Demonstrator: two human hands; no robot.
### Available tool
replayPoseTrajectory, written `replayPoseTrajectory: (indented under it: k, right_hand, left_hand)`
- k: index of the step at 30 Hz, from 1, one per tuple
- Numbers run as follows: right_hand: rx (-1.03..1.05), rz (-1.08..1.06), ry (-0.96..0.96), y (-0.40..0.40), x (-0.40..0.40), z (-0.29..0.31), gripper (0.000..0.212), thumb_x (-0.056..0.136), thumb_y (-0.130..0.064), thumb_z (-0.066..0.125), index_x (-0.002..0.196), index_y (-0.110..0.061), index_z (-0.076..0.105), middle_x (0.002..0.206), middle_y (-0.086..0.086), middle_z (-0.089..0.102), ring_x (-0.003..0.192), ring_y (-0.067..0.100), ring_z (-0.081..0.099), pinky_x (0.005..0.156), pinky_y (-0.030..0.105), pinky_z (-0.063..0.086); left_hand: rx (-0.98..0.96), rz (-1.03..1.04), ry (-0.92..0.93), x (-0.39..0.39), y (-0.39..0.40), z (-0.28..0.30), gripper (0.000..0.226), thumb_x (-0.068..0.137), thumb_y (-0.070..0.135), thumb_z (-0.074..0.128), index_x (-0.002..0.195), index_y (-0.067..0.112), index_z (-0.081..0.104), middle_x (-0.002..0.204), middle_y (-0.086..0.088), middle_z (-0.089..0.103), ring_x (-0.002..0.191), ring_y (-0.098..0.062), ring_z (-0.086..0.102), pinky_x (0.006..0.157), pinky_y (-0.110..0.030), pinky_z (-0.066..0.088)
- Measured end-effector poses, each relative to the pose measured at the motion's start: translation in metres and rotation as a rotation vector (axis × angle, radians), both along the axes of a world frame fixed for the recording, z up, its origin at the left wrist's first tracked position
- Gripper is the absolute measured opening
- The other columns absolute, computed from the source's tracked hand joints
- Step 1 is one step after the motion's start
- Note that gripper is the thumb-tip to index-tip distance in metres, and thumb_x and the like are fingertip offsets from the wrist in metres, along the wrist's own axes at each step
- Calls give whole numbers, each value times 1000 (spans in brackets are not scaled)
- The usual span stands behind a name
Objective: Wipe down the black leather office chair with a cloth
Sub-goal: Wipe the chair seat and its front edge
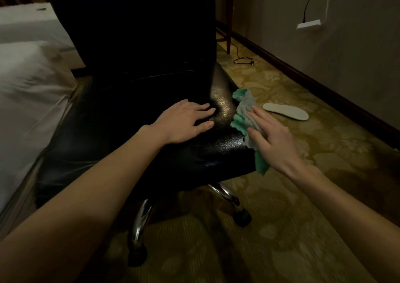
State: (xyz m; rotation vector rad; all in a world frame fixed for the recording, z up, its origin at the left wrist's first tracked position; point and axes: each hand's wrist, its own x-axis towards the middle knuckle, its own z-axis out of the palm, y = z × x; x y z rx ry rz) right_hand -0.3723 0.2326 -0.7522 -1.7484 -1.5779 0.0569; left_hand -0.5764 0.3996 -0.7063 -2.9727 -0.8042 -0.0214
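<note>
Now we press our right hand point(275, 140) flat on the cloth point(246, 118), a green and grey rag draped over the right edge of the black leather office chair point(134, 114). Our fingers point(257, 114) lie straight on top of the cloth, not curled round it, and its green rim shows beyond the fingertips and below the palm. Our left hand point(184, 120) rests spread and relaxed on the seat, just beside the cloth but apart from it. A pale insole point(285, 111) lies on the patterned carpet point(303, 196) nearby.
</note>
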Motion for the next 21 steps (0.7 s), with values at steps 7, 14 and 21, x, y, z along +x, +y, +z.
replayPoseTrajectory:
  k: [7,14,21]
  right_hand:
    - [70,317,-533,-34,-12,-23,51,99,-24,47,147,-8,42,157,8,35,149,25,24,115,53,34]
    - [-9,491,-653,18,-62,11,50,101,-32,38,148,-14,41,155,3,38,149,20,23,118,45,30]
    - [-45,646,-755,58,-152,22,55,100,-44,26,150,-22,35,158,-1,32,150,17,17,121,36,17]
  left_hand:
    - [-26,38,5,-27,-7,9,55,103,55,23,155,35,26,164,12,22,152,-6,15,123,-38,-1]
    - [-32,139,-351,-162,-9,23,63,99,60,33,153,27,39,159,7,36,146,-9,31,122,-35,22]
    - [-126,613,-714,-294,-18,-2,65,94,60,42,141,17,55,148,-5,52,137,-14,43,115,-32,29]
